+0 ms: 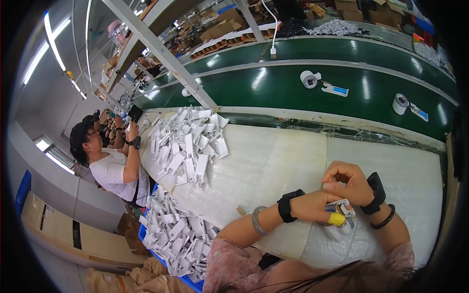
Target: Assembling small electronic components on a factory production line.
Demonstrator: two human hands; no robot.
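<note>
At the lower right my left hand point(315, 207) is closed round a white rounded plastic housing point(340, 231), low over the film-covered table. Yellow wrapping point(336, 219) shows at a fingertip of that hand, beside the open end of the housing. Just above, my right hand point(349, 184) is bent at the wrist, its fingers curled together close to the left hand. Whatever those fingers pinch, if anything, is hidden. Both wrists carry black bands.
White plastic trays point(188, 141) lie heaped at the table's left, with more in a blue bin point(183, 281) below. Behind runs a green conveyor point(234, 80) carrying white housings point(400, 104) wired to blue-celled trays point(334, 90). A white cable point(274, 34) hangs above. Co-workers point(110, 158) stand left.
</note>
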